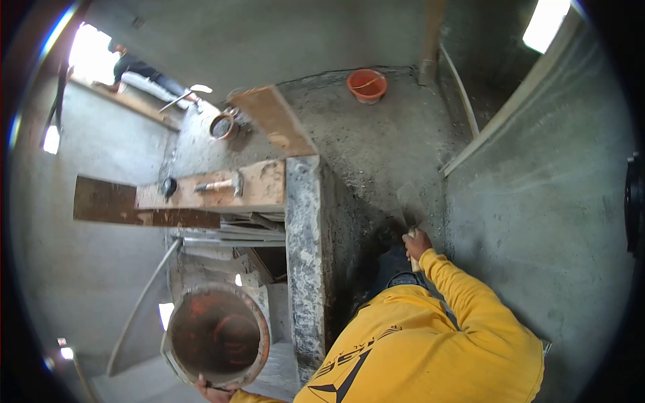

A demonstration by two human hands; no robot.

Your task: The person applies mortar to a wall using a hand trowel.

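My right hand [418, 243] is wrapped round the handle of a trowel [410, 201], whose blurred blade points away from me over the rough floor. At the lower left, my left hand [216, 391] grips the rim of a large bucket [216, 334]. The bucket is tilted so that its dark inside faces the camera, with reddish patches on its wall. Between my two hands stands a narrow concrete wall end [306, 262].
A hammer [220, 185] lies on a wooden plank [262, 185]. An orange basin [367, 86] and a smaller bucket [223, 126] stand on the floor beyond. Another person [138, 67] is at the opening, upper left. A grey wall [531, 201] rises on the right.
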